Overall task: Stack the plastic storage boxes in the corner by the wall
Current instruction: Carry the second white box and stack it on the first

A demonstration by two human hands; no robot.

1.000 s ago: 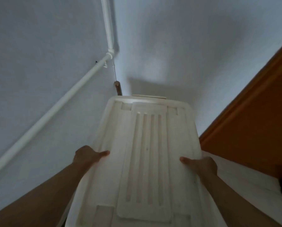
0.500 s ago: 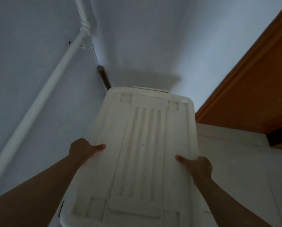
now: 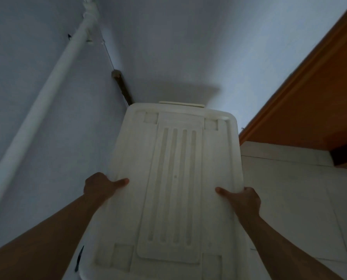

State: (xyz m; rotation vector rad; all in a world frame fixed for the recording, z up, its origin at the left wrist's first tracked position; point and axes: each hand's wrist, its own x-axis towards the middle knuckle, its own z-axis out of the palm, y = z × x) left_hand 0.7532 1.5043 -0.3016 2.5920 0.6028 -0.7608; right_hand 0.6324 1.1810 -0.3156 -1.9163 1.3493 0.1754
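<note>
A white plastic storage box [image 3: 174, 178], rectangular with rounded corners, was held at the corner where two pale, smooth walls [image 3: 168, 47] met. Its matte lid was moulded with four long parallel grooves and square recesses at the corners. The left hand [image 3: 100, 186] was clamped on the left rim, thumb laid over the lid; the right hand [image 3: 244, 201] was clamped on the right rim likewise. A round white pipe [image 3: 47, 98] was seen slanting across the left wall, and orange-brown wood trim [image 3: 309, 87] on the right above pale floor tiles [image 3: 289, 199]. Compared with half a second before, more of the tiles was shown, and the grip was unchanged.
</note>
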